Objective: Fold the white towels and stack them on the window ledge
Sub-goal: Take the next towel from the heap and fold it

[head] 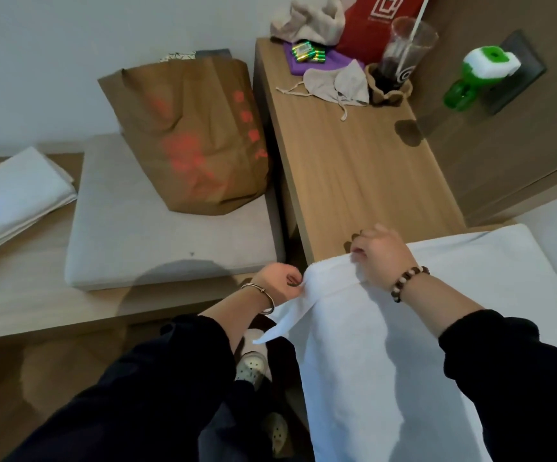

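Both my hands grasp one white terry towel (363,345) at lower centre of the frame: left hand (278,283) pinches its corner, right hand (382,258) clutches the top edge; folded white towels (13,198) lie far left.

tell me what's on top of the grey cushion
A brown paper bag with red print stands on the grey cushion. The bag covers the cushion's far part, and its contents are hidden. The folded white towels lie beside it, not on it.
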A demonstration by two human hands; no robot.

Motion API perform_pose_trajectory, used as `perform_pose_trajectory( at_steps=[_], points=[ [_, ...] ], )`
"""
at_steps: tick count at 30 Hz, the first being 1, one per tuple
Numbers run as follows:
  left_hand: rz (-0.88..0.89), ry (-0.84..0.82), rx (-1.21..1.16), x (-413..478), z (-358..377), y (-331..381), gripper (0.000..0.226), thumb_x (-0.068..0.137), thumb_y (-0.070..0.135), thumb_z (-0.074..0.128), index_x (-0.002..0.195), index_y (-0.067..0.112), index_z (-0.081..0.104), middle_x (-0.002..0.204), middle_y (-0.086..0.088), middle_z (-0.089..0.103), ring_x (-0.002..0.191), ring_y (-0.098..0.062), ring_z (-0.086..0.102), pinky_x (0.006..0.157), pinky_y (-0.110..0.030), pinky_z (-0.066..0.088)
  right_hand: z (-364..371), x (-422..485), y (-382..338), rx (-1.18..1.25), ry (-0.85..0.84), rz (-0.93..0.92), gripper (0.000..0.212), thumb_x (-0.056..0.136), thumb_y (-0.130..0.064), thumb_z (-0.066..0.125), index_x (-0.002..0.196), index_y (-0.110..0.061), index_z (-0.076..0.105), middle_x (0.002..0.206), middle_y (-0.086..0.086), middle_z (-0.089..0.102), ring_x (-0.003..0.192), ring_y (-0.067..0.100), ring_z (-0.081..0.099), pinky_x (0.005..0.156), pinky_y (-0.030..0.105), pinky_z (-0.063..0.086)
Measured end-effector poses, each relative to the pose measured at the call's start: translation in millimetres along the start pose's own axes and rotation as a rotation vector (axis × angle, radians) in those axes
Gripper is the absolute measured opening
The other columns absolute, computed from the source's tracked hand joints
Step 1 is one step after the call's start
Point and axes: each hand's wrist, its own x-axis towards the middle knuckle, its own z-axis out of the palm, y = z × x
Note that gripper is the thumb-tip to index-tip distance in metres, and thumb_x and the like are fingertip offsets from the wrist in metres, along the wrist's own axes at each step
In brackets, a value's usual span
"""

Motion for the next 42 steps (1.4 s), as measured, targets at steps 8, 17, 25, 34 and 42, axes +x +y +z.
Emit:
perform_pose_trajectory(
  at_steps=[8,17,25,34,42],
  points=[
    [-0.149,0.105,-0.266,9.5,-21.8,-4.1,0.018,0.092,0.011,0.058,0.102,0.000,0.069,0.101,-0.016,0.067,0.085,-0.015,0.052,0.070,-0.019,0.040,2.2,16.2,-3.5,0.239,-0.096,0.321,0.016,0.092,-0.013,0.053,0.079,-0.021,0.059,0.090,0.003,0.066,0.120,0.026,0.047,0.094,0.027,0.026],
    [-0.464,0.105,-0.985,6.1,-12.0,-12.1,0.016,0.096,0.000,0.047,0.097,-0.004,0.062,0.076,-0.013,0.066,0.072,-0.018,0.059,0.071,-0.025,0.049,-1.7,15.9,-8.7,0.383,-0.109,0.469,0.023,0.090,-0.003,0.041,0.082,-0.020,0.054,0.104,0.001,0.062,0.107,0.025,0.054,0.087,0.027,0.036],
    [-0.369,0.395,-0.616,12.3,-7.2,-9.0,0.016,0.089,0.003,0.054,0.093,-0.006,0.067,0.096,-0.025,0.064,0.089,-0.031,0.058,0.084,-0.032,0.044,-6.3,20.6,-11.3,0.285,-0.084,0.452,0.011,0.093,-0.014,0.050,0.084,-0.019,0.054,0.097,0.002,0.057,0.112,0.025,0.047,0.095,0.036,0.039],
    [0.178,0.207,0.062,-39.2,11.0,21.3,0.022,0.082,0.033,0.064,0.095,0.018,0.055,0.091,0.004,0.055,0.083,-0.014,0.050,0.073,-0.026,0.044,-1.0,-19.8,-7.6,0.055,0.153,-0.215,0.020,0.066,-0.014,0.046,0.082,-0.009,0.057,0.082,0.007,0.056,0.076,0.028,0.050,0.066,0.030,0.032],
    [0.104,0.294,0.043,-41.0,21.2,18.7,0.022,0.090,0.020,0.054,0.111,0.015,0.060,0.109,0.002,0.060,0.099,-0.018,0.055,0.083,-0.027,0.043,15.2,-26.4,-2.8,-0.053,0.223,-0.247,0.020,0.061,0.001,0.074,0.073,-0.009,0.063,0.073,0.006,0.061,0.066,0.030,0.058,0.063,0.033,0.047]
  ],
)
